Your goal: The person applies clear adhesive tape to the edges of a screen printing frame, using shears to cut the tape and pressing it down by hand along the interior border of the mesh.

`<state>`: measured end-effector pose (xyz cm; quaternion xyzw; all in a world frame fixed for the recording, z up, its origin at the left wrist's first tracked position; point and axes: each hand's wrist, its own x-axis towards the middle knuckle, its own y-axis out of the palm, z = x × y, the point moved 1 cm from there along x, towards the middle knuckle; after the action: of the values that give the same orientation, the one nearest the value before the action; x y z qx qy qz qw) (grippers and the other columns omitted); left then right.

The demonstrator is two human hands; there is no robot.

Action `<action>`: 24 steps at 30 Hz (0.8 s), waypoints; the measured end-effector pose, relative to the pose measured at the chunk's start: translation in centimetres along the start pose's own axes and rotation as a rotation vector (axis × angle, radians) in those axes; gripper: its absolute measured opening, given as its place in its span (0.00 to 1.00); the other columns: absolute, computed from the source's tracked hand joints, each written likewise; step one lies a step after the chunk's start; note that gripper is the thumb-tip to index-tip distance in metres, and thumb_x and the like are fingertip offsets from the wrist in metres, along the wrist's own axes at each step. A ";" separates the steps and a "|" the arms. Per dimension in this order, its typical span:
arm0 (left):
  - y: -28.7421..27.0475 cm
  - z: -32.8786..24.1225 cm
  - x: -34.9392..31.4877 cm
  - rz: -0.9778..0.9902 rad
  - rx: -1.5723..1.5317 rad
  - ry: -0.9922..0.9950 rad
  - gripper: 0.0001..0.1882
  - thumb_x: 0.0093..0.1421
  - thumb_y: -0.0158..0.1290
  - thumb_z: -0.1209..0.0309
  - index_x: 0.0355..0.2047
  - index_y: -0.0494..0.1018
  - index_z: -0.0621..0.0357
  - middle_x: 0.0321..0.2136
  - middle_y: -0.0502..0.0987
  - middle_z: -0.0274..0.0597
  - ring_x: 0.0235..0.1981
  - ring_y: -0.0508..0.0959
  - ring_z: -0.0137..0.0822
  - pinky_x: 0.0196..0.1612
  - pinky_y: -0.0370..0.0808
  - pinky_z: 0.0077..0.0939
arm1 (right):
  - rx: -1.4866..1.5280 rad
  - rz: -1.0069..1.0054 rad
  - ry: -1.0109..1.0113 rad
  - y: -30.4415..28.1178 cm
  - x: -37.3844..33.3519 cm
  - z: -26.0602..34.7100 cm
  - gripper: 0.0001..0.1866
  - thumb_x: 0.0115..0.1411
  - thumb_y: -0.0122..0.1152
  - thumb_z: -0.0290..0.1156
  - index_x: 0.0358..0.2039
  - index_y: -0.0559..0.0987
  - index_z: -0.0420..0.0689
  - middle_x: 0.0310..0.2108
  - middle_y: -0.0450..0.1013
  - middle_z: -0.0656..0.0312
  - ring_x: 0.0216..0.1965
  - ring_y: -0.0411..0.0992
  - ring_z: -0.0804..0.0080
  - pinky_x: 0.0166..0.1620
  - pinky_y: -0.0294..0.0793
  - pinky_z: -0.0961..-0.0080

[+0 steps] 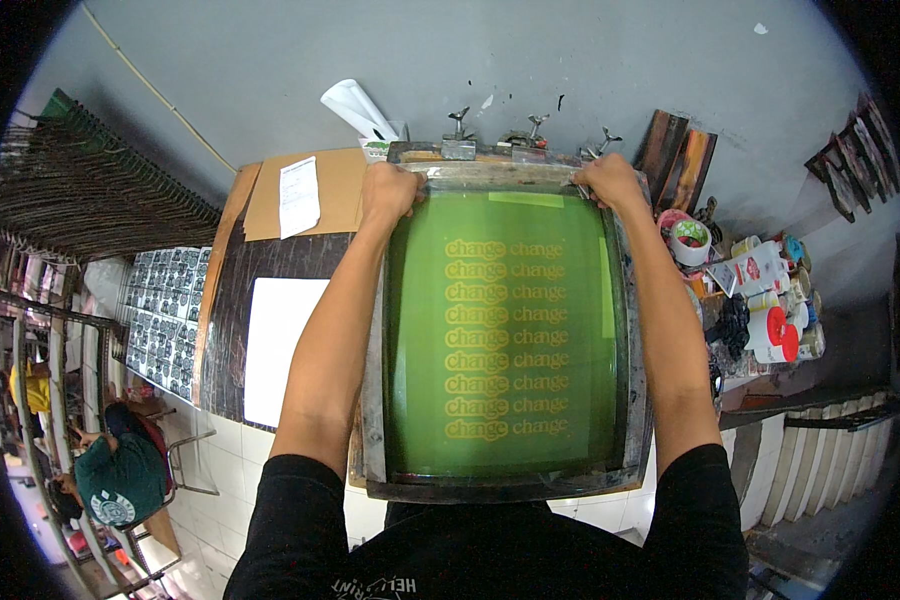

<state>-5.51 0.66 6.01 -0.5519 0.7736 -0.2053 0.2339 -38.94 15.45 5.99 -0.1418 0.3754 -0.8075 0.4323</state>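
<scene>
A screen-printing frame (598, 400) lies in front of me, its near edge close to my body. Its mesh is green, with rows of yellowish lettering running down the middle and pale tape at the far and right edges. My left hand (394, 190) is closed round the far left corner of the frame. At the far right corner my right hand (611, 184) is closed on the frame as well, thumb inward. Both arms stretch forward along its sides. Metal wing-screw clamps (458, 125) stand along the far edge. Whatever lies under the mesh is hidden.
Left of the frame is a dark table with a white sheet (282, 335), brown cardboard (260, 195) and a paper note (299, 196). Tape rolls (690, 240) and tubs (770, 330) crowd the right side. A seated person (120, 470) is at far left, and a grey wall stands ahead.
</scene>
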 end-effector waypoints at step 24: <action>-1.7 -2.6 3.3 0.121 0.657 0.263 0.19 0.64 0.51 0.57 0.37 0.82 0.60 0.33 0.83 0.53 0.33 0.82 0.48 0.41 0.78 0.47 | -0.191 -0.021 -0.143 -1.4 0.0 0.0 0.19 0.58 0.67 0.41 0.39 0.84 0.38 0.29 0.78 0.52 0.33 0.78 0.61 0.36 0.75 0.61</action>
<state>-6.70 -2.80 8.63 -0.3695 0.7210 -0.4981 0.3091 -39.79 15.90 7.06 -0.2434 0.4175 -0.7604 0.4338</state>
